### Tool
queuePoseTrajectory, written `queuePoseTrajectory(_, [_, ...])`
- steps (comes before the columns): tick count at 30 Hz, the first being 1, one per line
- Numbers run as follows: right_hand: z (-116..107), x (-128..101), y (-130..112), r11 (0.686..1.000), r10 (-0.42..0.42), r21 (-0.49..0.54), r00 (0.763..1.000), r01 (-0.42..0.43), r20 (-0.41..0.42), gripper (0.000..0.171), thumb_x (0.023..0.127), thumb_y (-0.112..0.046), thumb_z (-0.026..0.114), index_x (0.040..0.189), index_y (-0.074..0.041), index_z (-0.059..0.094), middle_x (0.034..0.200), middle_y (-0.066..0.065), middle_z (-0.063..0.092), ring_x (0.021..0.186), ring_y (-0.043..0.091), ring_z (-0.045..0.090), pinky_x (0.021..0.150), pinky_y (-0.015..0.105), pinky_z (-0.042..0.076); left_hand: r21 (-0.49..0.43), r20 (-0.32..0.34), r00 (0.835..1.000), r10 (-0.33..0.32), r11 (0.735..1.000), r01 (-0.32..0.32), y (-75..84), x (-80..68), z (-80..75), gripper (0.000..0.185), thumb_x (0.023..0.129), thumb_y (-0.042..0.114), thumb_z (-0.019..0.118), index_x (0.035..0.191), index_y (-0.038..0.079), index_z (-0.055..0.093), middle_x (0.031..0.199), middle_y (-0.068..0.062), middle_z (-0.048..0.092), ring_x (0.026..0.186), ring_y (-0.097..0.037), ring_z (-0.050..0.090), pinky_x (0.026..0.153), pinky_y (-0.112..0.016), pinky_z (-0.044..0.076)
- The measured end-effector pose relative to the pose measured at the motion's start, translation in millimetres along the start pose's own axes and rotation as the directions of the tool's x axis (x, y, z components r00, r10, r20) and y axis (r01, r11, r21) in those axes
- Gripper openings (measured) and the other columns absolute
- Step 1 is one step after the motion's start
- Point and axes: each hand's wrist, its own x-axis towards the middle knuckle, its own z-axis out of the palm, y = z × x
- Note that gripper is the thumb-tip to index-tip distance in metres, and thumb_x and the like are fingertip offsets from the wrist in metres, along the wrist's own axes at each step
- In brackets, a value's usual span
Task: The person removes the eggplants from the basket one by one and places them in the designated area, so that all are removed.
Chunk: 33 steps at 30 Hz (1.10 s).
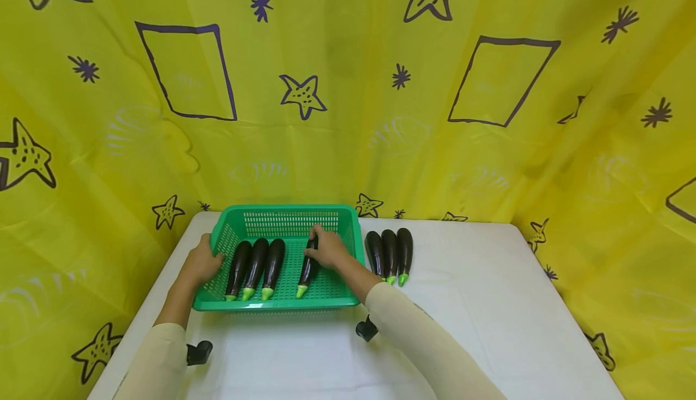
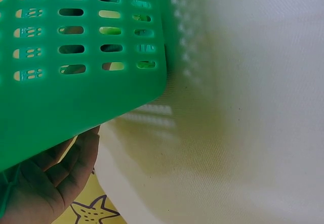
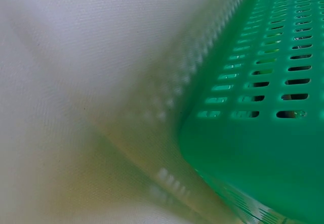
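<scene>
Only the head view takes in the whole scene: a green slotted plastic basket (image 1: 288, 216) on a table draped in white cloth (image 1: 489, 303), with both hands at it. The two wrist views sit too close, filled with blurred green wall and white cloth; the left wrist view adds the palm of the left hand (image 2: 50, 183) pressed under the basket's outer edge, and the right wrist view shows no hand at all. In the head view the left hand (image 1: 203, 262) holds the basket's left rim, while the right hand (image 1: 328, 249) reaches inside, fingers curled over the upper end of a dark purple eggplant with a light green stem tip (image 1: 306, 273) lying on the basket floor. Well to its left lie three more purple eggplants (image 1: 255, 267) side by side. Just outside the basket's right wall, another row of three eggplants (image 1: 389, 254) rests on the cloth. A yellow curtain printed with stars and squares (image 1: 348, 86) hangs behind.
</scene>
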Motion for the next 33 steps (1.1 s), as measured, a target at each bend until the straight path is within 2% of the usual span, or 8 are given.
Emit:
queuePoseTrajectory(5, [-0.1, 0.5, 0.4, 0.999, 0.01, 0.034, 1.0, -0.01, 0.002, 0.036, 0.098, -0.02, 0.077, 0.121, -0.014, 0.051, 0.099, 0.011, 0.062, 0.082, 0.024, 0.057, 0.07, 0.039, 0.045, 0.004, -0.001, 1.0, 0.0, 1.0, 0.0, 0.8, -0.3, 0.3, 0.062, 0.104, 0.008, 0.048, 0.148, -0.021, 0.015, 0.134, -0.051, 0.042, 0.119, -0.063, 0.051, 0.097, -0.071, 0.043])
queuePoseTrajectory(9, [-0.1, -0.3, 0.5, 0.996, -0.002, 0.088, 1.0, 0.0, 0.021, 0.052, 0.096, -0.018, 0.079, 0.137, -0.008, 0.049, 0.123, 0.02, 0.064, 0.107, 0.033, 0.064, 0.083, 0.045, 0.052, 0.008, 0.001, 1.0, -0.004, 1.0, 0.004, 1.6, -0.7, 0.2, 0.061, 0.104, 0.008, 0.048, 0.147, -0.021, 0.016, 0.133, -0.05, 0.043, 0.116, -0.062, 0.053, 0.095, -0.071, 0.044])
queuePoseTrajectory(12, [0.0, -0.1, 1.5, 0.992, -0.018, 0.122, 0.999, 0.015, 0.028, 0.065, 0.096, -0.017, 0.08, 0.15, -0.007, 0.045, 0.142, 0.022, 0.058, 0.128, 0.037, 0.057, 0.099, 0.05, 0.05, 0.009, 0.005, 1.0, -0.01, 1.0, 0.01, 2.6, -1.1, -0.3, 0.062, 0.104, 0.009, 0.048, 0.147, -0.021, 0.015, 0.133, -0.05, 0.043, 0.117, -0.062, 0.053, 0.095, -0.071, 0.044])
queuePoseTrajectory(15, [-1.3, -0.2, 2.4, 0.984, -0.047, 0.171, 0.998, 0.039, 0.045, 0.066, 0.096, -0.013, 0.078, 0.154, -0.009, 0.047, 0.15, 0.022, 0.053, 0.137, 0.04, 0.051, 0.105, 0.053, 0.047, 0.007, 0.008, 1.0, -0.011, 1.0, 0.011, 3.0, -1.3, -0.8, 0.062, 0.105, 0.009, 0.048, 0.148, -0.02, 0.015, 0.134, -0.05, 0.043, 0.117, -0.062, 0.053, 0.095, -0.07, 0.044])
queuePoseTrajectory(21, [-3.6, -0.5, 1.6, 0.972, -0.084, 0.226, 0.994, 0.067, 0.069, 0.056, 0.097, -0.009, 0.077, 0.148, -0.006, 0.054, 0.151, 0.021, 0.052, 0.139, 0.04, 0.049, 0.106, 0.053, 0.047, 0.003, 0.003, 1.0, -0.005, 1.0, 0.005, 1.9, -1.4, -1.4, 0.061, 0.105, 0.008, 0.047, 0.148, -0.02, 0.015, 0.134, -0.05, 0.042, 0.116, -0.061, 0.053, 0.095, -0.07, 0.044])
queuePoseTrajectory(29, [-2.6, 0.3, 0.4, 0.966, -0.072, 0.257, 0.988, 0.034, 0.14, 0.063, 0.092, -0.005, 0.077, 0.15, -0.006, 0.051, 0.151, 0.024, 0.051, 0.131, 0.04, 0.054, 0.097, 0.05, 0.051, 0.0, 0.006, 1.0, -0.005, 1.0, 0.005, 0.9, -1.8, -0.1, 0.061, 0.104, 0.008, 0.047, 0.148, -0.02, 0.015, 0.134, -0.05, 0.043, 0.116, -0.061, 0.053, 0.095, -0.071, 0.045])
queuePoseTrajectory(33, [-2.3, 1.0, 1.4, 0.961, -0.064, 0.276, 0.988, 0.024, 0.137, 0.063, 0.091, -0.003, 0.079, 0.149, -0.006, 0.053, 0.15, 0.023, 0.051, 0.128, 0.039, 0.056, 0.095, 0.049, 0.051, 0.005, -0.001, 1.0, 0.007, 1.0, -0.007, 1.7, -1.4, -0.5, 0.059, 0.104, 0.008, 0.048, 0.147, -0.02, 0.017, 0.131, -0.05, 0.045, 0.113, -0.061, 0.055, 0.093, -0.07, 0.046])
